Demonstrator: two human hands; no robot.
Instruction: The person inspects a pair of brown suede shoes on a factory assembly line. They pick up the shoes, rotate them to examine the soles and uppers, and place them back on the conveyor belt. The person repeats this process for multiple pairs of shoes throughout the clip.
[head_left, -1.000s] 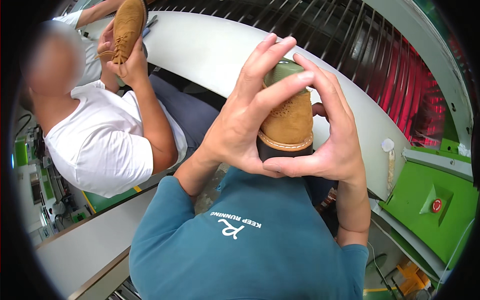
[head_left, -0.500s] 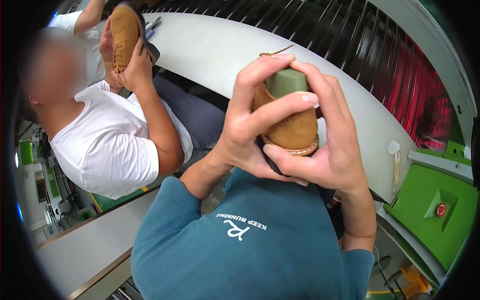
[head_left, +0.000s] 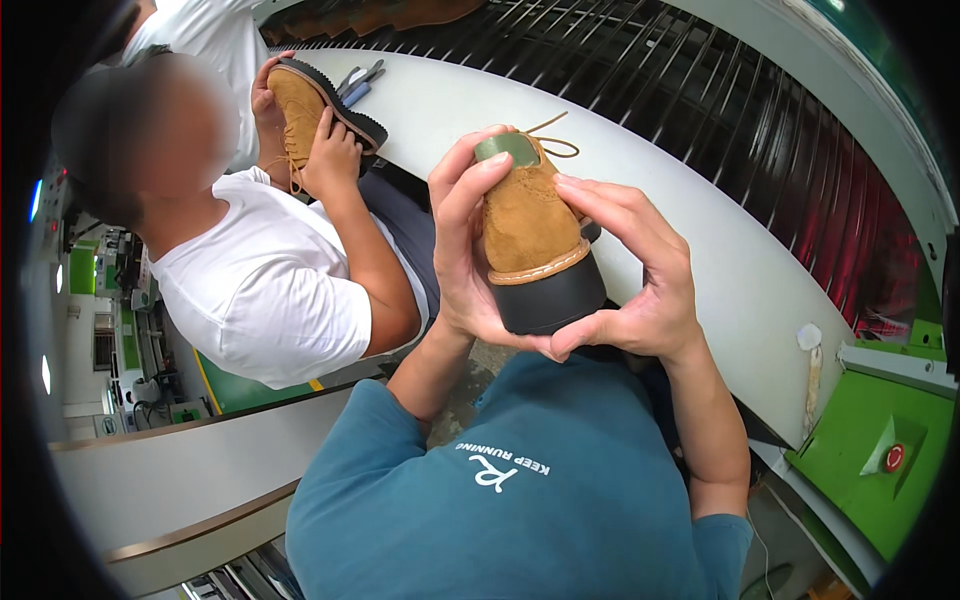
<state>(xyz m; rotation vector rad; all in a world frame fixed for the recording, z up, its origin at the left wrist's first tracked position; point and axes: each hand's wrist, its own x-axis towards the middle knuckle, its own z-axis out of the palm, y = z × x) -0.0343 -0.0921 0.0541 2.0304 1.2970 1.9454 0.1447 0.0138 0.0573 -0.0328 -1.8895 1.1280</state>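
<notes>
Between my two hands is a tan suede shoe [head_left: 530,225] with a black sole [head_left: 552,297], its heel turned toward me. A light welt with white stitching runs above the sole. A green shoe last [head_left: 508,150] shows in the shoe's opening, and a brown lace [head_left: 560,148] sticks out beyond it. Curled round the shoe's left side, my left hand [head_left: 462,250] has its fingertips by the last. On the other side, my right hand [head_left: 645,265] lays its fingers along the upper, with its thumb under the sole. The toe is hidden.
A curved white table [head_left: 690,215] lies beyond my hands, with dark metal rollers [head_left: 640,70] behind it. At left, a co-worker [head_left: 270,290] holds another tan shoe [head_left: 300,115] near blue-handled tools [head_left: 357,85]. A green machine panel [head_left: 870,440] with a red button [head_left: 893,458] stands at right.
The shoe has tipped, so its heel and black sole now face me. My hands have shifted slightly left and opened wider round it. The co-worker's shoe appears further right and lower.
</notes>
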